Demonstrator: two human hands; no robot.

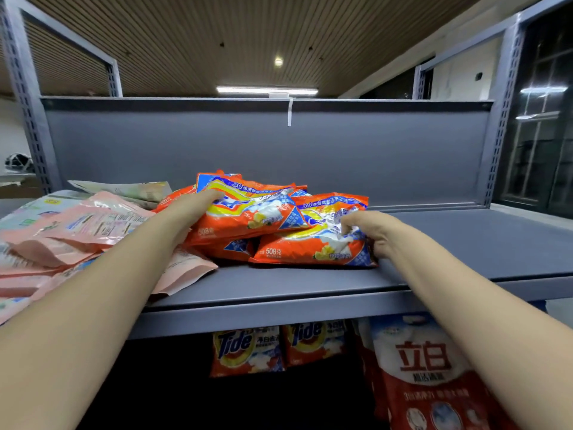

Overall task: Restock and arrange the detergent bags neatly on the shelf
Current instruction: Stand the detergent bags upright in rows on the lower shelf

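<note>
Several orange detergent bags lie in a loose pile on the grey shelf [310, 283]. My left hand [189, 209] rests flat against the left side of the upper orange bag [248, 212], fingers straight. My right hand [376, 232] grips the right end of the front orange bag [307, 246], fingers curled into its crumpled wrapper. Both bags lie flat, the upper one overlapping the front one.
Pink detergent pouches [80, 231] are heaped on the shelf's left part, under my left forearm. The shelf's right part [480, 237] is bare up to the upright post [502, 119]. Below hang Tide bags [248, 349] and a red-and-white bag [424, 367].
</note>
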